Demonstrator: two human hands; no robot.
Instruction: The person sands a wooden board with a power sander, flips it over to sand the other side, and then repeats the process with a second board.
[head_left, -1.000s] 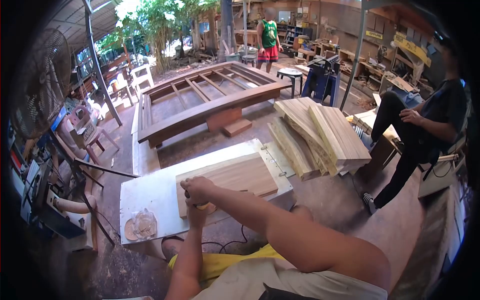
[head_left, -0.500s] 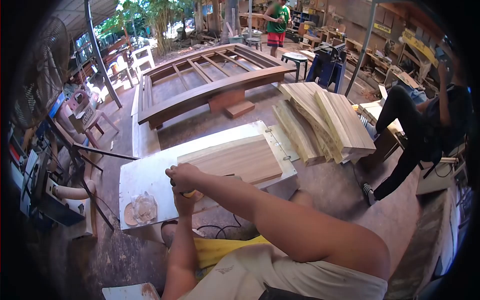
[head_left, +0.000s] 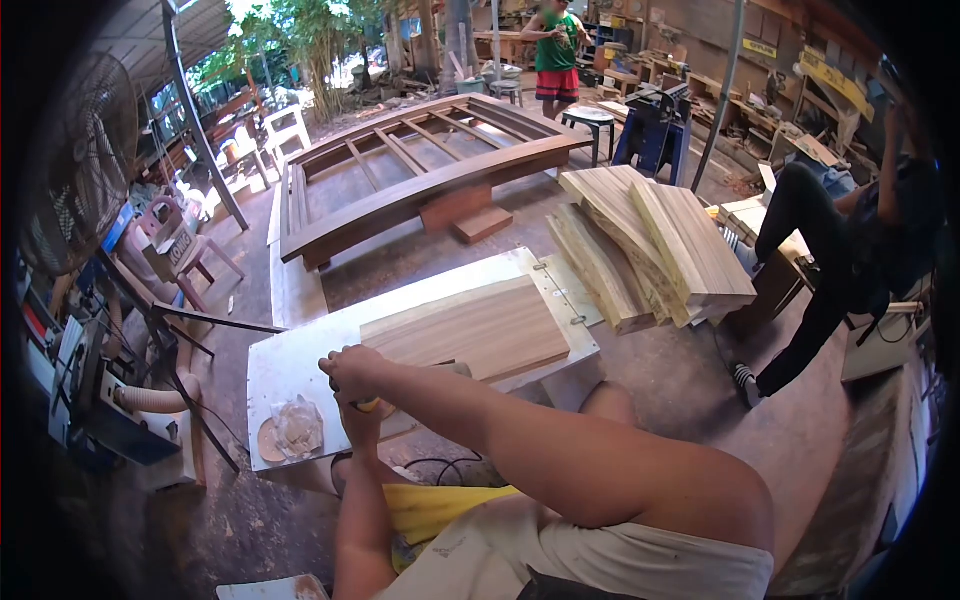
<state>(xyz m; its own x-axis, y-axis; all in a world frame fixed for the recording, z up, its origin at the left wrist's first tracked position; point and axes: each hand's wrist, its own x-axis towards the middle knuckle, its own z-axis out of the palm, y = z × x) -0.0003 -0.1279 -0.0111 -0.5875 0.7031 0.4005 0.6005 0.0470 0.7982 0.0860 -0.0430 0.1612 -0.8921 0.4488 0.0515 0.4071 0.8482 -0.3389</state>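
My right hand (head_left: 352, 372) is closed, its fingers curled, at the near left corner of a flat wooden board (head_left: 470, 335). Just below it my left hand (head_left: 360, 424) is also closed, close against the right. Between them shows a small yellow and dark piece (head_left: 369, 405) of something mostly hidden by my hands and right forearm. Past that forearm a grey-brown rounded end (head_left: 455, 368) sticks up by the board's near edge. The board lies flat on a white worktop (head_left: 290, 365). A crumpled clear plastic bag (head_left: 299, 427) rests on its left end, beside a round tan disc (head_left: 268, 440).
Thick wooden slabs (head_left: 650, 245) are stacked right of the worktop. Behind stands a large slatted wooden frame (head_left: 430, 185). A seated person (head_left: 850, 230) is at right, another in a green shirt (head_left: 557, 50) at the back. A dark cord (head_left: 445, 465) hangs below; a fan (head_left: 75, 165) stands left.
My hands have shifted slightly left and down along the board's near edge. More of the grey-brown rounded end shows past my forearm. The camera view has moved slightly.
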